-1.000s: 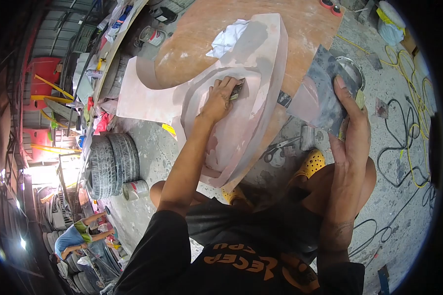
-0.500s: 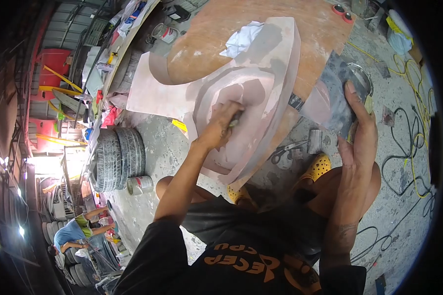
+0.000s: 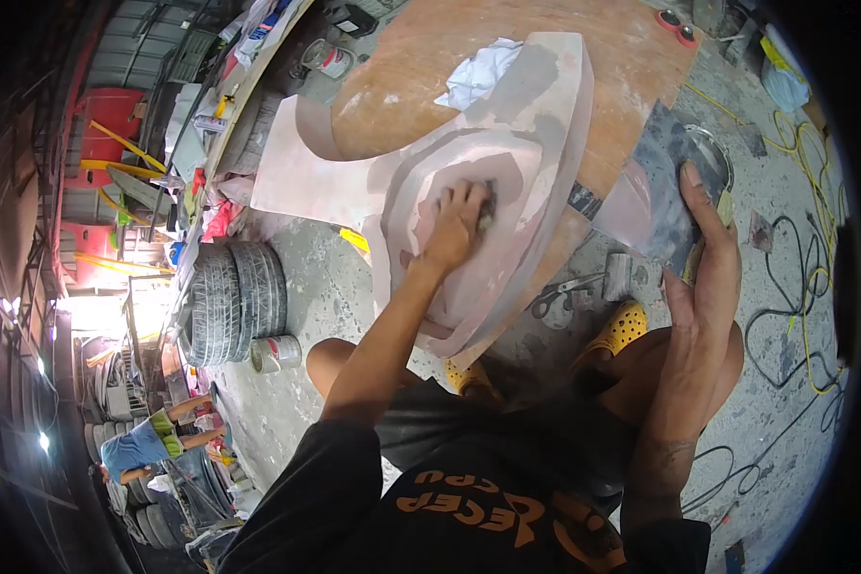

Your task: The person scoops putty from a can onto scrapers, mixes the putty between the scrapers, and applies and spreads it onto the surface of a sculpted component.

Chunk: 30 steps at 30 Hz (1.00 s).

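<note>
A pale pinkish-grey moulded panel [image 3: 325, 182] with a curved outline and a recessed middle lies in front of me. My left hand [image 3: 457, 230] is inside the recess, fingers curled over a small dark pad [image 3: 488, 206] pressed against the surface; the pad is mostly hidden and blurred. To the right, my right hand [image 3: 710, 244] grips the edge of a dark grey, patchy sheet-like piece [image 3: 662, 191], thumb on top and fingers underneath. Whether this piece joins the pale panel cannot be told. A white cloth [image 3: 478, 75] rests by the panel's upper edge.
A brown plywood board [image 3: 402, 105] lies beneath the panel. Scissors [image 3: 555, 297] and a small cylinder [image 3: 618, 277] are on the concrete floor near my feet. Tyres [image 3: 230, 301] and a tin can [image 3: 275, 353] stand left; cables [image 3: 794, 306] coil right. Another person [image 3: 139, 450] bends at far left.
My left hand has slid right and slightly up across the recess with the pad. My right hand keeps its hold, and the whole view has shifted slightly.
</note>
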### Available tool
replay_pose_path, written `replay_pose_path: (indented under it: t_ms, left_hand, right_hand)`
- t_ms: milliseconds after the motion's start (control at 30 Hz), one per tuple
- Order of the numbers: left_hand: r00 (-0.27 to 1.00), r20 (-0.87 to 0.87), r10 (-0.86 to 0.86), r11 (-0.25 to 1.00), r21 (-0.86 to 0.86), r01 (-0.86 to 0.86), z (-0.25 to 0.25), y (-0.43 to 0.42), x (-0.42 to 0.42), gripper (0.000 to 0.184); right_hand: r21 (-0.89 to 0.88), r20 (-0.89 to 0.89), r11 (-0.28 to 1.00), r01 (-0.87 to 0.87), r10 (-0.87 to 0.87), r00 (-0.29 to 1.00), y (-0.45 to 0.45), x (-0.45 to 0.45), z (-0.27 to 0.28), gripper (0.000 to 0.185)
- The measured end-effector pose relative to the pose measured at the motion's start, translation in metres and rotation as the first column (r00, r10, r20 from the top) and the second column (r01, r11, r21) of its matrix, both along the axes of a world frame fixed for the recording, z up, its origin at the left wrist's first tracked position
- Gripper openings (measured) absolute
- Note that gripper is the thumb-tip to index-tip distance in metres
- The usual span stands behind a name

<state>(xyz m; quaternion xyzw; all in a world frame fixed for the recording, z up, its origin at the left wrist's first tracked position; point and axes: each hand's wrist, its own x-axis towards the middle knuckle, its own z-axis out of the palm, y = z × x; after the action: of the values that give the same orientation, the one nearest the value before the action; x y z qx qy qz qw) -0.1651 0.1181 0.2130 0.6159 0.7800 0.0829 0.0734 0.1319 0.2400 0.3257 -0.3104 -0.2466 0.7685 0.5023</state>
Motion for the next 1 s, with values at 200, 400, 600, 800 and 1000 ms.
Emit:
replay_pose_path:
  t_ms: [200,400,600,800,1000]
  left_hand:
    - [0.99,0.129,-0.059,0.997,0.049,0.053,0.031,-0.025,-0.01,0.049]
    - [0.99,0.004,0.139,0.989,0.046,-0.139,0.009,0.022,-0.028,0.047]
    - [0.997,0.046,0.07,0.997,0.027,-0.071,0.005,0.034,-0.014,0.055]
    - [0.967,0.168,-0.194,0.981,0.033,0.191,0.009,-0.013,0.005,0.054]
    - [0.876,0.432,-0.214,0.977,0.102,0.189,0.069,-0.061,0.006,0.059]
  right_hand:
    - [-0.022,-0.015,1.0,0.006,-0.006,1.0,-0.006,-0.009,0.008,0.043]
    - [-0.07,0.001,0.997,0.021,-0.021,1.0,-0.008,-0.007,0.008,0.043]
    - [-0.01,-0.009,0.999,-0.033,0.033,0.999,-0.004,0.001,0.007,0.044]
    - [-0.03,0.007,0.999,-0.012,0.012,1.0,-0.003,-0.003,0.009,0.044]
    - [0.014,-0.048,1.0,-0.026,0.027,0.998,-0.006,-0.013,-0.003,0.038]
